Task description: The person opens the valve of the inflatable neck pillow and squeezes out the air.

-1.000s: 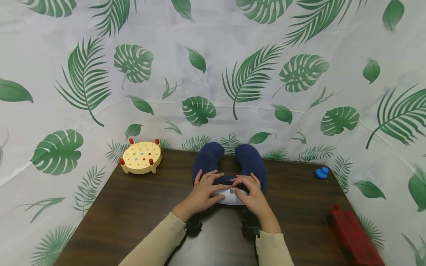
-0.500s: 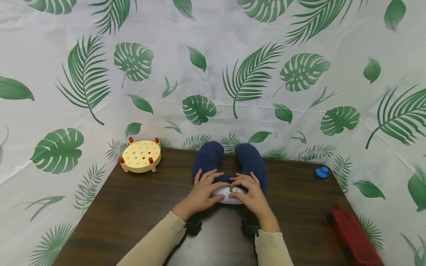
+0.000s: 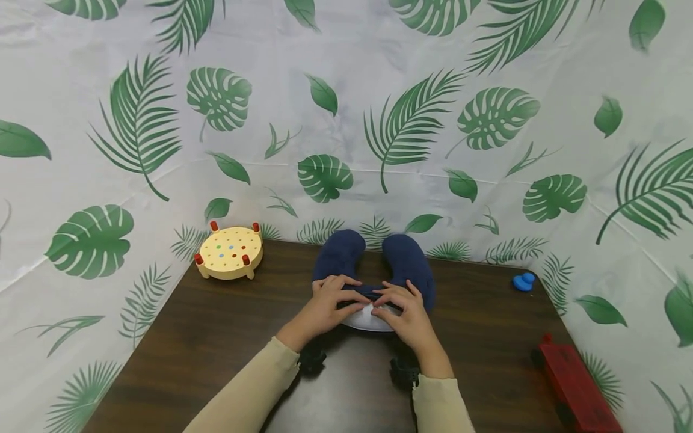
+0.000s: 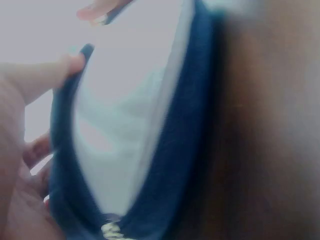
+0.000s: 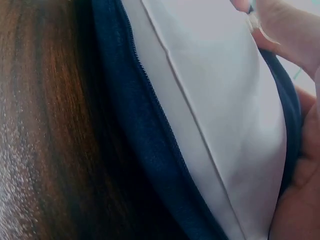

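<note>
Dark wood tabletop [image 3: 216,337], leaf-print backdrop [image 3: 346,129]; navy U-shaped pillow [image 3: 403,258] at ctr., nr. far edge, white inner layer [image 5: 215,100] showing; your L hand [image 3: 323,305] and R hand [image 3: 410,314] both pinch its unzipped cover's far rim [image 4: 62,120].

My left hand [image 3: 319,305] sits slightly farther forward than half a second ago, its thumb now higher over the white lining [image 3: 366,322] and closer to its index finger.

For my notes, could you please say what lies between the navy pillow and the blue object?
Only bare tabletop separates pillow and object in the head view.
</note>
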`<state>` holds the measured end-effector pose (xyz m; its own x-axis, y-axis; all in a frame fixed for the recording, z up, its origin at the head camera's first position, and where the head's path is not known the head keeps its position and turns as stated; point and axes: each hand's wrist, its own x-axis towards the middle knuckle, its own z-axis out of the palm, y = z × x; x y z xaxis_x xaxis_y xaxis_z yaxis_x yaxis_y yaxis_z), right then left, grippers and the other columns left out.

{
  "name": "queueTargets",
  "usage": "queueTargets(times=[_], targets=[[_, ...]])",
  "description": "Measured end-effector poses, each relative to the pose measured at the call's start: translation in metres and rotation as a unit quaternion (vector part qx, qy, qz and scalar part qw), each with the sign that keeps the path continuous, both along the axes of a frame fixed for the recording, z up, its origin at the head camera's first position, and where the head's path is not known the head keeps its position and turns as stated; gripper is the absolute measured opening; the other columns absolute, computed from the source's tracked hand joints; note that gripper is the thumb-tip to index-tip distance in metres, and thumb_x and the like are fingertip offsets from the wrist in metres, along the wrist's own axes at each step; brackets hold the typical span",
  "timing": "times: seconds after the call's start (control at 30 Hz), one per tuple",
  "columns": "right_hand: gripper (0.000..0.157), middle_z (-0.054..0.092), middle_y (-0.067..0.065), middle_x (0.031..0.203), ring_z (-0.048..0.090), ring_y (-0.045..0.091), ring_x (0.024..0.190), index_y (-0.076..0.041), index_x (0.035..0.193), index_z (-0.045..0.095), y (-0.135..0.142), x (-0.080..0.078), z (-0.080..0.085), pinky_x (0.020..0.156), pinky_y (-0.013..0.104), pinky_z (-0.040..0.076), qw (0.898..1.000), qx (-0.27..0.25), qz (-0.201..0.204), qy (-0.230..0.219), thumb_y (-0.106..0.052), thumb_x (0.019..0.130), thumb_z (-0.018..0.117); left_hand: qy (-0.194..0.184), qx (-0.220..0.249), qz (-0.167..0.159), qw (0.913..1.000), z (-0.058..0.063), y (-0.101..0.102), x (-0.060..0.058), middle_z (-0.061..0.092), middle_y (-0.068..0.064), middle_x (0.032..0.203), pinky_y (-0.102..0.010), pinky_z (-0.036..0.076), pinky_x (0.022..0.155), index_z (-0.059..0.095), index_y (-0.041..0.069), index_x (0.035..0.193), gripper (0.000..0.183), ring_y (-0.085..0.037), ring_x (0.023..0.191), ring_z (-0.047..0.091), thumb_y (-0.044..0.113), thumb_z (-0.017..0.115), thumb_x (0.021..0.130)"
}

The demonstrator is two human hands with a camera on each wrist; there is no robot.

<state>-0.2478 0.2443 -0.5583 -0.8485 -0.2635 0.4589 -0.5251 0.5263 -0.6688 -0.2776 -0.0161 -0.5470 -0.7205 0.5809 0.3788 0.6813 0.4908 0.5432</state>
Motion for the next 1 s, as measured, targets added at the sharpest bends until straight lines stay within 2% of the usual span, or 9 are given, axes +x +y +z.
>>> queueTargets(times=[0.07, 0.17, 0.27, 0.33, 0.4, 0.5, 0.7, 0.8, 1.0], targets=[[0.01, 0.08, 0.004, 0.13, 0.063, 0.035, 0.143, -0.026, 0.097, 0.081, 0.0, -0.001, 0.0, 0.13, 0.07, 0.01, 1.0, -0.008, 0.006, -0.003, -0.019, 0.093, 0.086, 0.0, 0.028, 0.016, 0.9995, 0.003, -0.002, -0.005, 0.062, -0.006, 0.149, -0.056, 0.031, 0.101, 0.074, 0.024, 0.135, 0.036, -0.032, 0.137, 0.056, 0.032, 0.08, 0.101], [0.009, 0.081, 0.006, 0.127, 0.063, 0.036, 0.143, -0.024, 0.098, 0.081, 0.0, -0.001, 0.0, 0.131, 0.069, 0.01, 1.0, -0.016, 0.012, -0.016, -0.015, 0.098, 0.081, 0.0, 0.03, 0.055, 0.998, 0.003, -0.006, -0.013, 0.045, -0.007, 0.17, -0.063, 0.032, 0.115, 0.058, 0.017, 0.154, 0.064, -0.032, 0.158, 0.041, 0.037, 0.082, 0.099], [0.012, 0.08, 0.007, 0.127, 0.063, 0.035, 0.144, -0.025, 0.104, 0.081, 0.0, -0.001, 0.0, 0.131, 0.069, 0.009, 1.0, -0.01, 0.016, -0.023, -0.014, 0.1, 0.078, -0.026, -0.007, 0.082, 0.9963, 0.001, -0.008, -0.022, 0.017, -0.005, 0.185, -0.069, 0.018, 0.13, 0.036, 0.011, 0.171, 0.087, -0.031, 0.172, 0.012, 0.046, 0.076, 0.101], [0.015, 0.08, 0.007, 0.129, 0.062, 0.035, 0.145, -0.025, 0.108, 0.082, 0.0, -0.002, 0.0, 0.131, 0.069, 0.009, 1.0, -0.005, 0.016, -0.02, -0.014, 0.1, 0.077, -0.054, -0.035, 0.086, 0.9942, 0.002, -0.009, -0.026, 0.012, -0.002, 0.185, -0.07, 0.008, 0.133, 0.029, 0.011, 0.174, 0.091, -0.03, 0.173, 0.003, 0.052, 0.069, 0.103], [0.016, 0.079, 0.008, 0.132, 0.062, 0.036, 0.145, -0.025, 0.111, 0.083, -0.001, -0.002, 0.0, 0.13, 0.07, 0.01, 1.0, 0.001, 0.013, -0.011, -0.014, 0.1, 0.079, -0.082, -0.057, 0.086, 0.9912, 0.003, -0.009, -0.029, 0.015, -0.003, 0.185, -0.07, 0.005, 0.134, 0.029, 0.011, 0.174, 0.09, -0.03, 0.173, 0.003, 0.056, 0.064, 0.104], [0.021, 0.078, 0.008, 0.134, 0.061, 0.036, 0.145, -0.025, 0.112, 0.082, -0.001, -0.002, -0.001, 0.129, 0.071, 0.01, 1.0, 0.007, 0.01, -0.004, -0.016, 0.093, 0.086, -0.112, -0.083, 0.095, 0.9857, 0.007, -0.009, -0.03, 0.02, -0.003, 0.184, -0.074, 0.008, 0.132, 0.034, 0.012, 0.172, 0.091, -0.029, 0.173, 0.007, 0.064, 0.062, 0.103], [0.036, 0.078, 0.004, 0.133, 0.06, 0.034, 0.146, -0.027, 0.11, 0.08, -0.001, -0.002, -0.002, 0.13, 0.068, 0.01, 1.0, 0.016, -0.001, 0.001, -0.02, 0.079, 0.097, -0.126, -0.127, 0.121, 0.9765, 0.006, -0.004, -0.029, 0.02, -0.002, 0.184, -0.077, 0.017, 0.129, 0.036, 0.013, 0.172, 0.117, -0.027, 0.173, 0.006, 0.081, 0.075, 0.085], [0.035, 0.079, 0.002, 0.134, 0.061, 0.032, 0.145, -0.028, 0.11, 0.081, -0.003, -0.003, -0.004, 0.131, 0.067, 0.011, 1.0, 0.017, -0.005, 0.004, -0.022, 0.08, 0.097, -0.135, -0.126, 0.133, 0.9737, 0.004, -0.003, -0.029, 0.02, -0.001, 0.184, -0.078, 0.021, 0.127, 0.035, 0.014, 0.172, 0.121, -0.025, 0.173, 0.004, 0.082, 0.078, 0.082], [0.031, 0.079, 0.004, 0.133, 0.063, 0.033, 0.143, -0.026, 0.109, 0.082, -0.004, -0.004, -0.003, 0.131, 0.066, 0.011, 1.0, 0.003, -0.008, 0.006, -0.021, 0.081, 0.096, -0.14, -0.088, 0.145, 0.9755, 0.002, -0.001, -0.028, 0.022, 0.0, 0.184, -0.081, 0.022, 0.124, 0.038, 0.015, 0.171, 0.107, -0.024, 0.173, 0.007, 0.077, 0.072, 0.091]])
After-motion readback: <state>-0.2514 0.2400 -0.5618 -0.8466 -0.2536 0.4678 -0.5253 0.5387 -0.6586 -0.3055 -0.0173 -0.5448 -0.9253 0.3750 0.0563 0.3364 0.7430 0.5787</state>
